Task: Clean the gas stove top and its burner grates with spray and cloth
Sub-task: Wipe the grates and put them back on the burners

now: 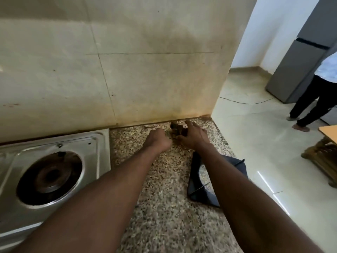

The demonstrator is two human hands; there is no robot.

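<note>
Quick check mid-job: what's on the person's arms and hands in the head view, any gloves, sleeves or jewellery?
The left forearm and right forearm are bare down to the frame's lower edge; no sleeve shows. The left hand and right hand wear no gloves. No watch, bracelet or band shows at either wrist. Rings cannot be ruled out: the fingers are small and blurred here.

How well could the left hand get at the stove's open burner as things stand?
Probably yes: the left hand is beside the stove top, the burner sits uncovered, and nothing lies between them.
</note>
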